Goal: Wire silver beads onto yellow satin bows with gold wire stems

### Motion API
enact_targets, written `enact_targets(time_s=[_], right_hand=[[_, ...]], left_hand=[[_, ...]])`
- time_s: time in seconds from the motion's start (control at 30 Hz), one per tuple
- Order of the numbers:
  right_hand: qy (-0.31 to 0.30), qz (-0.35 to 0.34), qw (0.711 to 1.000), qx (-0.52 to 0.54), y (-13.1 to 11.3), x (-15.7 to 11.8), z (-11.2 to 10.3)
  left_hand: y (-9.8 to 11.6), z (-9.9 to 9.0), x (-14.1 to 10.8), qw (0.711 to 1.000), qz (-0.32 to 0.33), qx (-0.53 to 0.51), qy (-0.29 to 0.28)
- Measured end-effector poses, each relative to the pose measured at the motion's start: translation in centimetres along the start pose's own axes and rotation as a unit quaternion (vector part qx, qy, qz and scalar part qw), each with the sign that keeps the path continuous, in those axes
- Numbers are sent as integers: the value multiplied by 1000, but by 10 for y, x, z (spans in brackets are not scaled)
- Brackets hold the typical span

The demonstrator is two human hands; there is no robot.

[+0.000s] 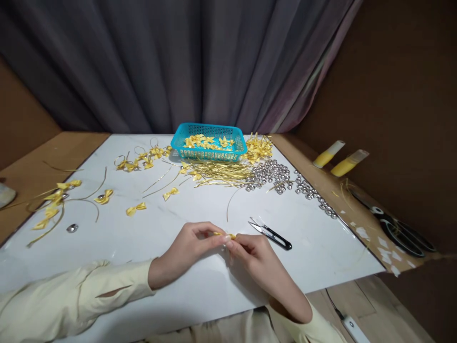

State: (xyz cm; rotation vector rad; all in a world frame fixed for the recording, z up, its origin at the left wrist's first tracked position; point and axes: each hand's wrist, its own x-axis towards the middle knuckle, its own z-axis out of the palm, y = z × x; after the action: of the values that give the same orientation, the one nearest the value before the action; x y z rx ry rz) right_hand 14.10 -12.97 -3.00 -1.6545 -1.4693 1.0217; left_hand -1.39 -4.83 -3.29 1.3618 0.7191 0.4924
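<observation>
Both hands meet over the front middle of the white table, pinching one small yellow ribbon bow (233, 236). My left hand (194, 243) grips it from the left, thumb and fingertips closed together. From the right, my right hand (250, 252) pinches its other side. The fingers cover most of the bow, and a small pale or shiny bit shows just below it. Thread snips (274, 236) with black handles lie to the right of my right hand. Loose yellow bows (136, 208) rest on the table beyond my left hand.
A blue basket (209, 153) of yellow bows stands at the back. Before it lie gold cords (221, 172) and a heap of silver heart-shaped pieces (271, 172). Large scissors (396, 231) and two yellow tubes (350, 163) are at right. Bows with cords (53, 202) lie left.
</observation>
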Motion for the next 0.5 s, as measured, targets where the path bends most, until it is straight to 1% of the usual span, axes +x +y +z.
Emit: enact_targets(time_s=[0.07,0.13,0.3,0.4,0.47,0.5], right_hand=[[12,-19,999,-32,2,0,0],[17,-38,998,-48,5,0,1],[41,-84,993,-76,8,0,4],[29,-113,992,-55,4,-1,3],[29,-108,993,-42,1,-2,-2],[39,-98,993,-45,1,-1,-5]], left_hand=[[-1,0,1,1000,14,1,2],[0,1,0,1000,14,-5,7],[4,3,-2,998,-44,-31,32],[5,2,0,996,-62,-41,40],[4,1,2,995,-70,-50,44],[4,0,3,995,-72,-56,45]])
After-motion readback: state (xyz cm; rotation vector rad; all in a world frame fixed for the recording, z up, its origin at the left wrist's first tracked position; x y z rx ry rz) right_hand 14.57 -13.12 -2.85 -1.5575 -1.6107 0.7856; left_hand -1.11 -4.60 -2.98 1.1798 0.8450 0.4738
